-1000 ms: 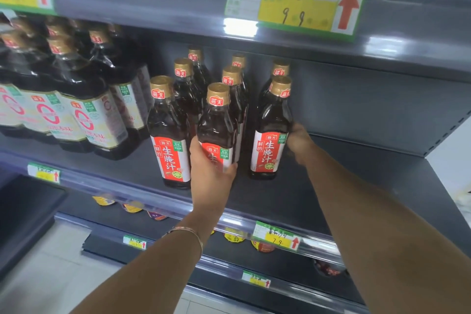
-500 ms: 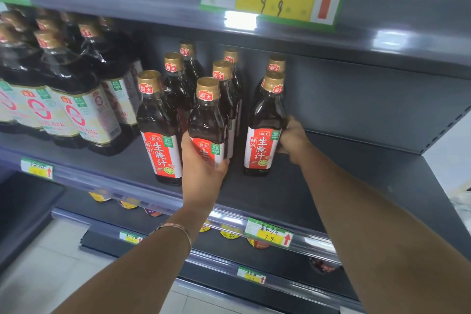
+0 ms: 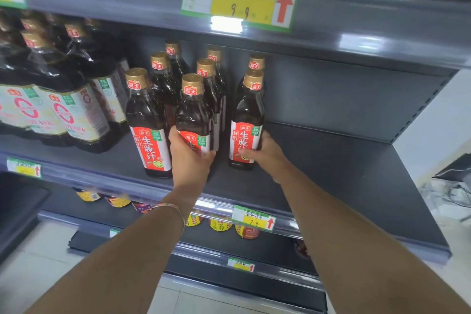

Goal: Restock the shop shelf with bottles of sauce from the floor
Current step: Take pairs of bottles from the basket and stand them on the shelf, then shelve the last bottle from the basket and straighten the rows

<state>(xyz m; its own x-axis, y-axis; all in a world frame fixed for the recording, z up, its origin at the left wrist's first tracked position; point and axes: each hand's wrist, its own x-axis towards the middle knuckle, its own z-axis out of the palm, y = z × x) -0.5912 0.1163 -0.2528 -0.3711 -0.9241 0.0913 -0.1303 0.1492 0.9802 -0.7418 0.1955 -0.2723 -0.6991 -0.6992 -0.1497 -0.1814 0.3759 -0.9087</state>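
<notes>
Several dark sauce bottles with gold caps and red labels stand in rows on the grey middle shelf [image 3: 331,173]. My left hand [image 3: 190,158] wraps the base of the front middle bottle [image 3: 193,115], which stands upright on the shelf. My right hand [image 3: 265,153] holds the lower part of the front right bottle [image 3: 248,120], thumb across its red label. Another front bottle [image 3: 147,122] stands free at the left of my left hand. More bottles line up behind these three.
Large dark jugs with white labels [image 3: 63,109] fill the shelf's left part. The shelf right of the bottles is bare up to the side panel. Price tags [image 3: 253,218] sit on the shelf rail. Jars [image 3: 220,223] rest on the shelf below. The upper shelf hangs close overhead.
My right hand has slid from behind the right bottle round to its front, the thumb now over the label. My left hand stays on the middle bottle.
</notes>
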